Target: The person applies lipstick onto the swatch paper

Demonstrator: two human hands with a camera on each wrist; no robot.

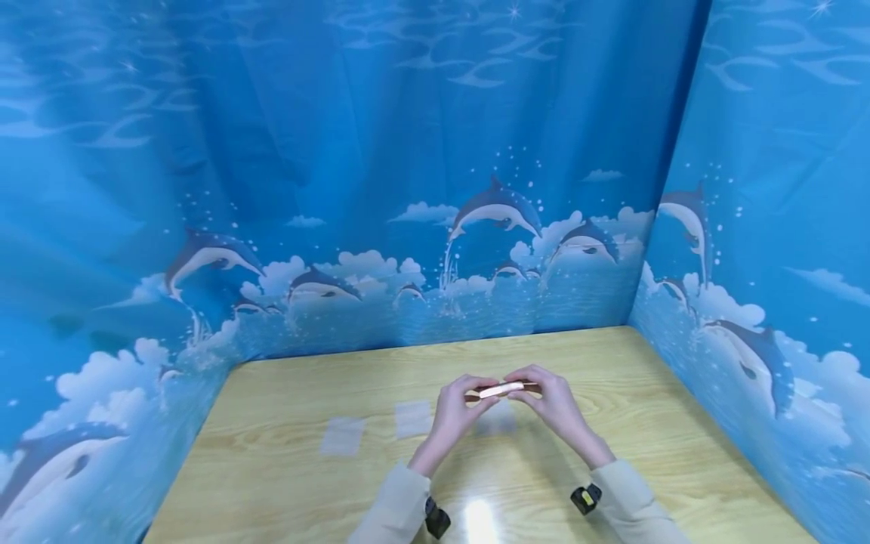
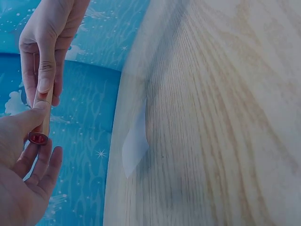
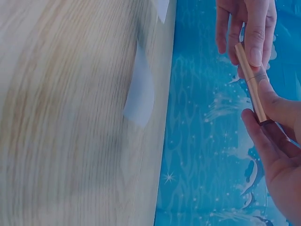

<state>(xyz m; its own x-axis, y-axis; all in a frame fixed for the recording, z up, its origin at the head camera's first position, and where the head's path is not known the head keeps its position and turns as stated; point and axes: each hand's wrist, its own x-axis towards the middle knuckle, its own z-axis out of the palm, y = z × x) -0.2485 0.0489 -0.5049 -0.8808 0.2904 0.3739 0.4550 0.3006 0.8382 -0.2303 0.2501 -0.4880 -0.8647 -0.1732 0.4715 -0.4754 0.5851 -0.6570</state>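
Observation:
Both hands hold one slim gold lipstick tube (image 1: 501,390) between them, raised above the wooden table. My left hand (image 1: 457,412) pinches one end between thumb and fingers. On the other end, my right hand (image 1: 553,402) has a similar pinch. The right wrist view shows the lipstick tube (image 3: 254,89) with a thin seam running round it near the left thumb. A dark red end with small markings on the lipstick tube (image 2: 38,138) faces the camera in the left wrist view. Fingers cover parts of its sides.
Thin white square sheets lie on the wooden table (image 1: 272,483): a left sheet (image 1: 342,437), a middle sheet (image 1: 412,419) and a right sheet (image 1: 498,420) below the hands. A blue dolphin-print curtain (image 1: 381,227) borders the table's back and sides.

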